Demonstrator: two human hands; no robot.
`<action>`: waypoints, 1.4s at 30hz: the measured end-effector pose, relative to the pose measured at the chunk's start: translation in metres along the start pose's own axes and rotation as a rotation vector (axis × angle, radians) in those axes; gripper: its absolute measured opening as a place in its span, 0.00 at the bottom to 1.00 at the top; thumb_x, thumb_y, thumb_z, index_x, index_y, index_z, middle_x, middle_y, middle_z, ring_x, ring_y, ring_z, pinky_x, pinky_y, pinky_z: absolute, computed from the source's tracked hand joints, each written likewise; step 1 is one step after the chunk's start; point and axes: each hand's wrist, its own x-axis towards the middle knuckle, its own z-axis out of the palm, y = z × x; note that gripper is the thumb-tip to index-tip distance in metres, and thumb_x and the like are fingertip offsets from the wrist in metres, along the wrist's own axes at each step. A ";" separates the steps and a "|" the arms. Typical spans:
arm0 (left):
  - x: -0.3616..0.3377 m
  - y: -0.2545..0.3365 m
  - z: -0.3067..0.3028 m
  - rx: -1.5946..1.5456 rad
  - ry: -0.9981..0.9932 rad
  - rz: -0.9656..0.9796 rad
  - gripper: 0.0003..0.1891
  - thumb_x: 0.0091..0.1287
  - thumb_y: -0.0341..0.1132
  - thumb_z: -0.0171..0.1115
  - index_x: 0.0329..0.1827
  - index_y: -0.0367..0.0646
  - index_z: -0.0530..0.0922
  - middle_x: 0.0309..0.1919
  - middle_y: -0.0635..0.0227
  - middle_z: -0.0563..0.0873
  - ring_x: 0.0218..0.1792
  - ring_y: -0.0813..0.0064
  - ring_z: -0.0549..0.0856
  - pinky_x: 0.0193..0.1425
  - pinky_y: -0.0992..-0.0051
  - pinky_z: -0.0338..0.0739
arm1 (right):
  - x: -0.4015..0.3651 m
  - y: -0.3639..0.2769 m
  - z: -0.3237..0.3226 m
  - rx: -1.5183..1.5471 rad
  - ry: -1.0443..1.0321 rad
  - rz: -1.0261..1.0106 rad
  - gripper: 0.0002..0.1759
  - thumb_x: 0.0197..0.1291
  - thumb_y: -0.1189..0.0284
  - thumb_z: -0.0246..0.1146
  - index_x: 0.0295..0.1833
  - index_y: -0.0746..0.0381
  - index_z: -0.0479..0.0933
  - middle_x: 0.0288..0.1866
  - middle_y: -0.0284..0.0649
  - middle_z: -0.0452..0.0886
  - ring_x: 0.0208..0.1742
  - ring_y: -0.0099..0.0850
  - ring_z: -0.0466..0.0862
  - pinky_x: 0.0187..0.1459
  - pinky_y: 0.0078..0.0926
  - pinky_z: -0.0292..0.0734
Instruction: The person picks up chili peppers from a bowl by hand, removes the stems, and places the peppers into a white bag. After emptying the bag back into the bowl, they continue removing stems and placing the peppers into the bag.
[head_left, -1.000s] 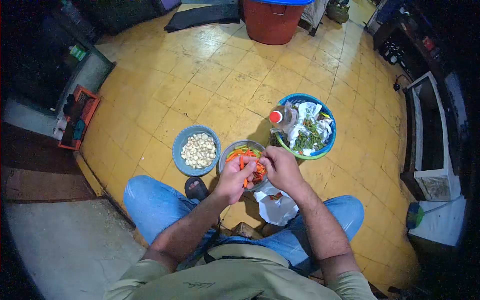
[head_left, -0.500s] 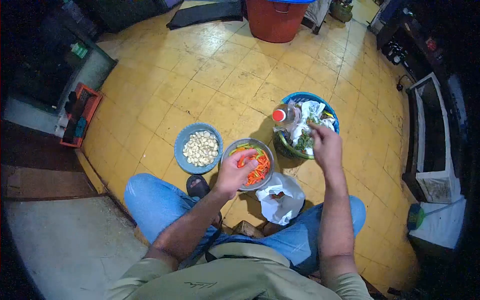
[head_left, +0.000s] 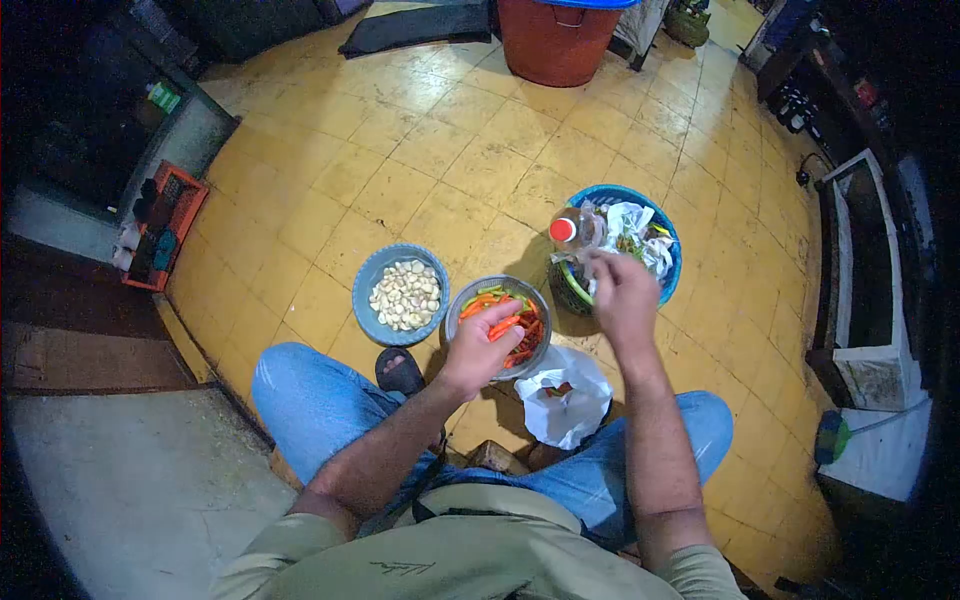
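Observation:
My left hand (head_left: 478, 352) is over a grey bowl (head_left: 455, 304) of red, orange and green chili peppers (head_left: 520, 356). Its thumb and fingers are closed around an orange chili. Higher up and to the right, my right hand (head_left: 630, 295) hangs by the near side of a blue-and-green basket (head_left: 672, 262), fingers pinched together; what they hold, if anything, I cannot make out. Plastic bags, greens and a red-capped bottle (head_left: 573, 232) fill the basket. A white plastic bag (head_left: 565, 412), open at the top with some red showing inside, lies between my legs.
Left of the chilies stands a blue bowl (head_left: 360, 300) of peeled garlic cloves (head_left: 406, 295). A large red tub (head_left: 555, 45) is on the tiled floor ahead. An orange crate (head_left: 182, 225) sits at the left, a white-framed cabinet (head_left: 870, 350) at the right.
My right hand has moved left and slightly down, away from the middle of the basket. My left hand stays over the chilies, with an orange one now showing between its fingers.

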 end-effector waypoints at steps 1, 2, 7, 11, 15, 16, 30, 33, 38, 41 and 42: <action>-0.002 0.005 0.000 -0.003 -0.014 -0.020 0.23 0.68 0.28 0.59 0.67 0.40 0.71 0.48 0.69 0.83 0.30 0.90 0.78 0.27 0.87 0.71 | 0.006 0.009 -0.006 -0.002 0.000 -0.001 0.08 0.56 0.73 0.64 0.41 0.62 0.83 0.34 0.48 0.84 0.36 0.44 0.84 0.41 0.35 0.79; -0.002 0.008 0.000 -0.006 -0.028 -0.039 0.23 0.68 0.28 0.58 0.67 0.39 0.71 0.51 0.67 0.82 0.35 0.88 0.80 0.31 0.86 0.75 | 0.013 0.020 -0.014 -0.014 0.058 0.084 0.08 0.57 0.73 0.64 0.42 0.62 0.83 0.34 0.48 0.84 0.37 0.44 0.84 0.42 0.35 0.79; -0.004 0.014 0.002 -0.035 -0.050 -0.026 0.23 0.68 0.26 0.57 0.67 0.35 0.69 0.59 0.62 0.78 0.53 0.79 0.79 0.56 0.78 0.75 | 0.024 0.033 -0.026 -0.355 0.312 -0.154 0.10 0.59 0.74 0.62 0.45 0.62 0.83 0.34 0.48 0.84 0.38 0.44 0.84 0.43 0.34 0.79; 0.001 0.001 0.002 0.020 -0.095 0.017 0.24 0.67 0.26 0.57 0.67 0.33 0.68 0.61 0.60 0.77 0.59 0.76 0.77 0.64 0.74 0.72 | 0.006 0.005 -0.012 -0.094 0.128 -0.003 0.09 0.58 0.73 0.62 0.43 0.62 0.83 0.33 0.49 0.83 0.35 0.46 0.84 0.40 0.38 0.78; -0.002 0.000 0.005 0.038 -0.060 0.047 0.26 0.65 0.28 0.58 0.67 0.33 0.68 0.56 0.59 0.81 0.57 0.75 0.79 0.63 0.75 0.72 | -0.012 -0.021 0.004 0.179 -0.251 0.029 0.08 0.54 0.71 0.65 0.38 0.63 0.82 0.33 0.51 0.83 0.36 0.47 0.83 0.39 0.40 0.78; -0.001 -0.003 0.005 0.067 -0.046 0.072 0.26 0.64 0.28 0.59 0.67 0.34 0.68 0.57 0.59 0.80 0.57 0.74 0.79 0.63 0.74 0.72 | -0.017 -0.026 0.008 0.180 -0.250 0.029 0.08 0.54 0.71 0.65 0.38 0.63 0.82 0.33 0.51 0.83 0.36 0.47 0.83 0.39 0.40 0.78; -0.001 0.005 0.004 -0.109 -0.037 0.093 0.20 0.67 0.30 0.62 0.61 0.36 0.74 0.45 0.67 0.83 0.38 0.84 0.82 0.38 0.82 0.79 | -0.028 -0.002 0.027 0.434 -0.480 0.301 0.09 0.58 0.70 0.65 0.34 0.67 0.78 0.23 0.37 0.79 0.26 0.21 0.75 0.30 0.24 0.72; -0.008 0.025 0.006 -0.173 0.053 0.055 0.15 0.69 0.32 0.61 0.57 0.38 0.77 0.36 0.72 0.84 0.23 0.92 0.75 0.22 0.88 0.67 | -0.038 -0.005 0.032 0.491 -0.552 0.358 0.10 0.60 0.69 0.64 0.33 0.66 0.78 0.21 0.35 0.75 0.24 0.21 0.71 0.28 0.24 0.69; -0.006 0.018 0.001 -0.225 0.026 -0.009 0.11 0.70 0.34 0.61 0.49 0.36 0.81 0.39 0.71 0.85 0.40 0.85 0.81 0.44 0.80 0.76 | -0.033 -0.018 0.026 0.425 -0.626 0.243 0.09 0.58 0.70 0.66 0.36 0.67 0.80 0.27 0.38 0.78 0.28 0.23 0.76 0.30 0.26 0.72; -0.005 0.012 0.004 -0.045 -0.092 0.073 0.11 0.68 0.34 0.62 0.48 0.37 0.81 0.36 0.73 0.85 0.38 0.85 0.81 0.43 0.81 0.76 | -0.026 -0.034 0.012 0.467 -0.509 0.147 0.08 0.54 0.74 0.67 0.40 0.66 0.82 0.32 0.42 0.80 0.31 0.30 0.80 0.34 0.28 0.75; -0.004 0.008 0.004 -0.046 -0.096 0.073 0.11 0.68 0.34 0.62 0.48 0.37 0.81 0.36 0.73 0.85 0.38 0.85 0.81 0.43 0.81 0.76 | -0.026 -0.031 0.010 0.422 -0.577 0.033 0.08 0.55 0.76 0.66 0.41 0.65 0.82 0.31 0.39 0.79 0.31 0.26 0.79 0.34 0.26 0.74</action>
